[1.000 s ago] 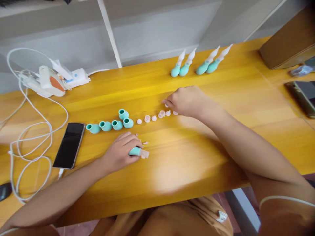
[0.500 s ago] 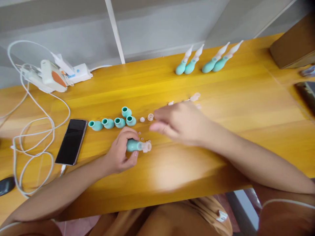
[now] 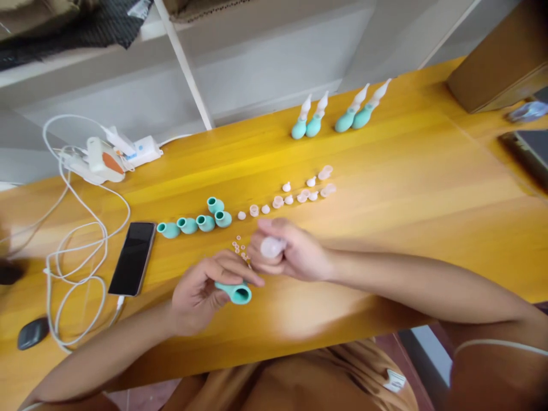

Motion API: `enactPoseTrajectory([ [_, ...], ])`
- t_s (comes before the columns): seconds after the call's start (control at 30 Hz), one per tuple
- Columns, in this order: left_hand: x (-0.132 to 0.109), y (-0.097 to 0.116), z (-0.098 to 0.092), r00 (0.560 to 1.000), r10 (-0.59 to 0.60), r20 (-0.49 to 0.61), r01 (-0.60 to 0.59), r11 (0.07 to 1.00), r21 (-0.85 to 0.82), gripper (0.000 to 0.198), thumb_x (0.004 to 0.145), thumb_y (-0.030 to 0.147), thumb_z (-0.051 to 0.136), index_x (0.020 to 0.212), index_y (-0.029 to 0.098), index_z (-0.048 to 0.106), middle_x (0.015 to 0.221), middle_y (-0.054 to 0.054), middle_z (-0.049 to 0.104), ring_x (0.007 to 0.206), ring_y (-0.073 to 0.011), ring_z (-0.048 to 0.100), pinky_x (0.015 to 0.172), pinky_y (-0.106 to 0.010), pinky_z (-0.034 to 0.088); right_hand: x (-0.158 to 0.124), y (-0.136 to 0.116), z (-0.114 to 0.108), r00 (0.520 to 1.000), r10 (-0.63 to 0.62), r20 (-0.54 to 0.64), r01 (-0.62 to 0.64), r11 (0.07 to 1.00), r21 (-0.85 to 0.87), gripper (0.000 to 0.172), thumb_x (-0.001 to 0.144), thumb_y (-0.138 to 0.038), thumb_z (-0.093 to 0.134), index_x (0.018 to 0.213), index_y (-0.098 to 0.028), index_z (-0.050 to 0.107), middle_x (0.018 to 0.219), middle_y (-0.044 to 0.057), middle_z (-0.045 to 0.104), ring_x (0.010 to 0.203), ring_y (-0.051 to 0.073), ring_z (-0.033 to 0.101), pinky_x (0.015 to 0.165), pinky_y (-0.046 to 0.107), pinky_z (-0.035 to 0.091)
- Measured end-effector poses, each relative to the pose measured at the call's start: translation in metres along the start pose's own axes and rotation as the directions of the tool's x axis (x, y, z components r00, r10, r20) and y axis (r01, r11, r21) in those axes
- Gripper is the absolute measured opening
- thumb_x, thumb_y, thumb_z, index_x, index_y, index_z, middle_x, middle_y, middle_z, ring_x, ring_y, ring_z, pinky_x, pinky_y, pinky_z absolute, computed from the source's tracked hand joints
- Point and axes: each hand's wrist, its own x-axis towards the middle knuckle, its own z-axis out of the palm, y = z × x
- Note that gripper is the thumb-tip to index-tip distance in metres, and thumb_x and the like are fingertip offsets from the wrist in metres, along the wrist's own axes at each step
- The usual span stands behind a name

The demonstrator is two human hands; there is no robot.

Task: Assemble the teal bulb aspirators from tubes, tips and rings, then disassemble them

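Note:
My left hand (image 3: 199, 291) is closed around a teal rubber bulb (image 3: 229, 287), its open mouth tilted toward me and bare. Just to the right, my right hand (image 3: 295, 251) grips a translucent plastic piece (image 3: 272, 247); the fingers cover part of it and it is slightly blurred. Small clear rings (image 3: 238, 247) lie on the table behind my left fingers. Several more teal bulbs (image 3: 187, 225) lie grouped farther back, mouths toward the left. From them a row of small white tips (image 3: 265, 209) and clear fittings (image 3: 278, 202) runs rightward.
Several assembled bulb aspirators (image 3: 314, 125) stand along the table's back. A phone (image 3: 132, 258) on a charging cable lies left, near loose white cables (image 3: 92, 279), a power strip (image 3: 145, 149) and a black mouse-like object (image 3: 33, 333). A cardboard box (image 3: 492, 63) stands back right.
My right hand has come back from the small parts toward my left hand, now gripping a translucent piece. The bulb has turned mouth toward me; the clear fitting at its neck no longer shows there.

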Motion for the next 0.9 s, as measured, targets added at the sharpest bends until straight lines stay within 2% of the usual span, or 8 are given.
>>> enactPoseTrajectory([
  [0.1,0.009,0.004,-0.011,0.992,0.01,-0.129,0.004,0.994,0.109,0.012,0.111,0.035,0.062,0.123,0.035,0.06,0.117,-0.003,0.081,0.108,-0.025,0.079,0.094,-0.049,0.066,0.001,-0.02,-0.027,0.997,-0.022,-0.076,0.019,0.999,-0.036,0.059,0.113,-0.064,0.015,0.068,-0.027,0.022,0.057,-0.007,0.016,0.046,0.012,0.02,0.049,0.03,0.028],
  [0.17,0.019,-0.002,-0.029,0.935,0.012,-0.354,0.075,0.97,0.23,0.013,0.107,0.032,0.07,0.119,0.032,0.064,0.125,-0.004,0.076,0.116,-0.0248,0.075,0.104,-0.05,0.063,-0.003,-0.043,-0.056,0.972,-0.094,-0.214,-0.018,0.884,-0.467,0.065,0.113,-0.069,0.011,0.068,-0.026,0.032,0.059,-0.004,0.029,0.052,0.014,0.031,0.057,0.031,0.034],
  [0.23,0.028,-0.013,-0.053,0.853,0.104,-0.512,0.111,0.921,0.372,0.025,0.094,0.04,0.085,0.108,0.029,0.068,0.119,-0.004,0.073,0.114,-0.0254,0.072,0.104,-0.048,0.061,-0.01,-0.066,-0.085,0.942,-0.193,-0.274,-0.136,0.525,-0.84,0.065,0.112,-0.07,0.026,0.07,-0.025,0.044,0.064,0.0,0.046,0.06,0.016,0.044,0.066,0.033,0.036],
  [0.3,0.035,-0.024,-0.079,0.785,0.119,-0.608,0.157,0.912,0.38,0.032,0.09,0.047,0.087,0.107,0.029,0.068,0.111,-0.004,0.072,0.11,-0.0249,0.072,0.102,-0.047,0.06,-0.015,-0.08,-0.11,0.927,-0.166,-0.337,-0.321,0.116,-0.94,0.061,0.112,-0.065,0.03,0.078,-0.023,0.059,0.072,0.006,0.059,0.068,0.022,0.052,0.07,0.035,0.035],
  [0.33,0.036,-0.029,-0.089,0.783,0.07,-0.619,0.208,0.907,0.366,0.031,0.092,0.047,0.085,0.11,0.029,0.067,0.112,-0.003,0.072,0.109,-0.0241,0.072,0.101,-0.046,0.06,-0.016,-0.081,-0.12,0.917,-0.138,-0.374,-0.381,-0.029,-0.924,0.06,0.112,-0.062,0.03,0.084,-0.022,0.065,0.077,0.009,0.064,0.071,0.024,0.056,0.07,0.036,0.034],
  [0.43,0.035,-0.041,-0.11,0.781,-0.019,-0.624,0.32,0.871,0.374,0.034,0.094,0.044,0.08,0.122,0.028,0.068,0.114,-0.004,0.075,0.109,-0.0245,0.074,0.097,-0.044,0.062,-0.012,-0.069,-0.137,0.891,-0.035,-0.453,-0.446,-0.257,-0.858,0.065,0.112,-0.06,0.03,0.093,-0.02,0.077,0.085,0.013,0.074,0.08,0.028,0.064,0.072,0.035,0.035],
  [0.63,0.03,-0.045,-0.11,0.848,-0.105,-0.52,0.416,0.74,0.528,0.03,0.094,0.037,0.078,0.12,0.023,0.071,0.119,-0.005,0.082,0.112,-0.0264,0.078,0.107,-0.05,0.062,0.001,-0.033,-0.14,0.864,0.102,-0.493,-0.425,-0.378,-0.823,0.069,0.114,-0.059,0.035,0.094,-0.016,0.085,0.092,0.018,0.08,0.091,0.031,0.072,0.077,0.036,0.036],
  [0.9,0.03,-0.039,-0.11,0.886,-0.15,-0.44,0.445,0.544,0.711,0.024,0.094,0.042,0.078,0.115,0.029,0.077,0.118,-0.003,0.083,0.108,-0.032,0.077,0.102,-0.055,0.06,0.001,-0.04,-0.129,0.874,0.203,-0.442,-0.355,-0.357,-0.864,0.071,0.117,-0.055,0.037,0.09,-0.007,0.082,0.096,0.028,0.078,0.086,0.027,0.07,0.072,0.037,0.031],
])
